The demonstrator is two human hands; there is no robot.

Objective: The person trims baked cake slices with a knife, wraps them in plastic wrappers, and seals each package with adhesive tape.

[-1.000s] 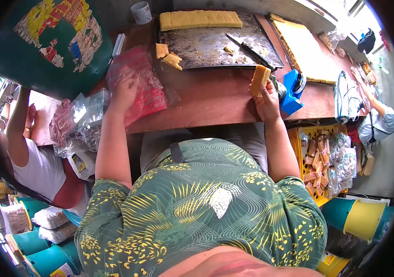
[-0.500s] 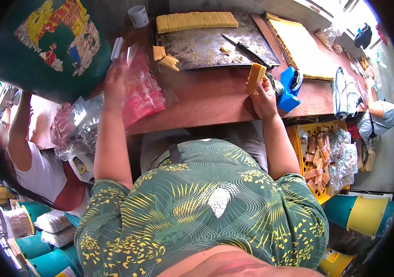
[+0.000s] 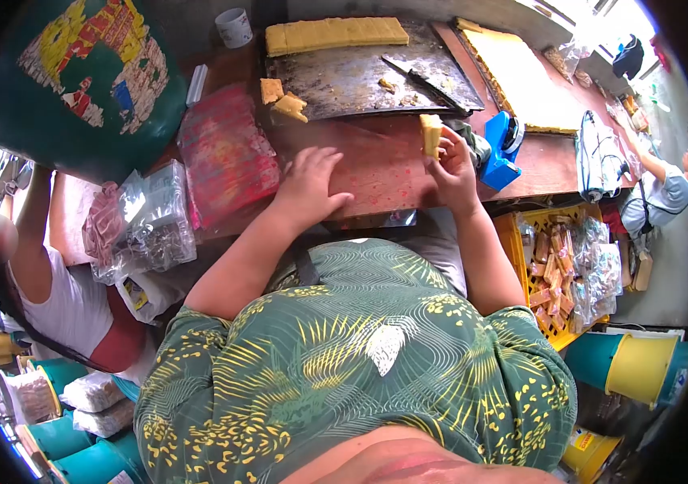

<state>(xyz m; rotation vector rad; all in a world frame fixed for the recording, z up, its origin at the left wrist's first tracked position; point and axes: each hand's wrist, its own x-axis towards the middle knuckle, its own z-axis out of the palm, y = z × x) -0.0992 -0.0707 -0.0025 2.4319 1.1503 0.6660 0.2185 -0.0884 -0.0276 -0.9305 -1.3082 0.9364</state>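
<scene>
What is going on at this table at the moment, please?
The person's right hand holds a small, rectangular yellow piece of cake above the reddish-brown table. The open left hand is at a clear, red-marked plastic sheet; whether it touches it is hard to tell. Beyond, a long yellow cake strip and a black-handled knife lie on a dark metal tray.

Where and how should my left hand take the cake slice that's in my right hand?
Probably pinch the cake slice across its upper end, coming from the left: it stands long and narrow with that side bare, while the right hand holds it from the right and below.
</scene>
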